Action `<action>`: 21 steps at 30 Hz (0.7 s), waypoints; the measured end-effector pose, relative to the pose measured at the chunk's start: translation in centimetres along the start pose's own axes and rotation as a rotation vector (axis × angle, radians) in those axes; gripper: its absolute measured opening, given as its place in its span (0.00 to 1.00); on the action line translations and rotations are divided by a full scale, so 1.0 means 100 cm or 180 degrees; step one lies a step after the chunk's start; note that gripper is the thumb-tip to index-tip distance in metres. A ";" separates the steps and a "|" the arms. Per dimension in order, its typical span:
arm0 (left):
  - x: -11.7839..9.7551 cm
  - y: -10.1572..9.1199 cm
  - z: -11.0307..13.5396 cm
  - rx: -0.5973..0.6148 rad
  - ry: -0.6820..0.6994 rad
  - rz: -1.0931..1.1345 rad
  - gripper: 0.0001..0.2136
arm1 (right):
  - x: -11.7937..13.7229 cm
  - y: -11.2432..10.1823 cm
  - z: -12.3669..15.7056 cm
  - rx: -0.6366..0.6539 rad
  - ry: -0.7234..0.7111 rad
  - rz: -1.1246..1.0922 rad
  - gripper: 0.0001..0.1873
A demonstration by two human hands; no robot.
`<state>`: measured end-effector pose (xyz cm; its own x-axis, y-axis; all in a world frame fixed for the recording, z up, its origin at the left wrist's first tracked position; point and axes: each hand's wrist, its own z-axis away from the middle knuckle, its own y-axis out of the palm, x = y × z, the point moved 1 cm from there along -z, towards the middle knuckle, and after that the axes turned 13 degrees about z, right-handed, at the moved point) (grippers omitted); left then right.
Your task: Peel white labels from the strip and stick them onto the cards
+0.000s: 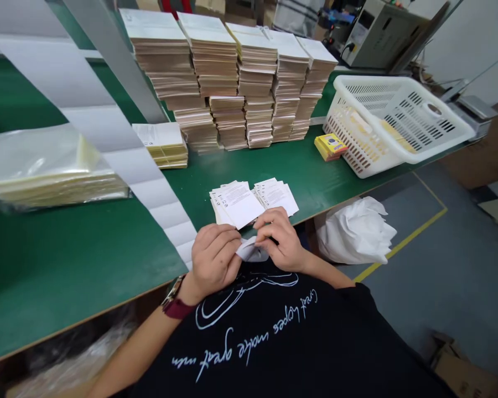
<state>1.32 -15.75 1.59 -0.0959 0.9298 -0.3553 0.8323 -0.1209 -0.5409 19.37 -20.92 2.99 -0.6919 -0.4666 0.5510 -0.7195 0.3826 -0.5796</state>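
Note:
A long white paper strip (143, 182), creased at regular intervals, runs down from the upper left to my hands at the table's front edge. My left hand (216, 254), with a watch at the wrist, is closed on the strip near its end. The fingers of my right hand (280, 237) pinch the curled white end piece (253, 251) between the two hands. Just beyond my fingers lie two fanned groups of white printed cards, the left one (238, 203) and the right one (278, 196). My fingers hide part of the strip's end.
Tall stacks of cards (216, 66) line the back of the green table (149, 243). A plastic-wrapped bundle (53, 166) lies left, beside a shorter stack (161, 145). At right stand a yellow packet pile (331, 146) and a white basket (369, 141). A white bag (354, 229) sits below.

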 end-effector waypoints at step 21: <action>0.018 0.011 0.012 0.0139 0.0200 -0.0512 0.03 | -0.042 0.019 -0.059 0.0767 0.1351 -0.0128 0.03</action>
<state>1.43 -14.65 -0.60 -0.1906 0.9581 -0.2139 0.7844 0.0176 -0.6200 20.61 -13.49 3.14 -0.6632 -0.0916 0.7428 -0.7465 0.1520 -0.6478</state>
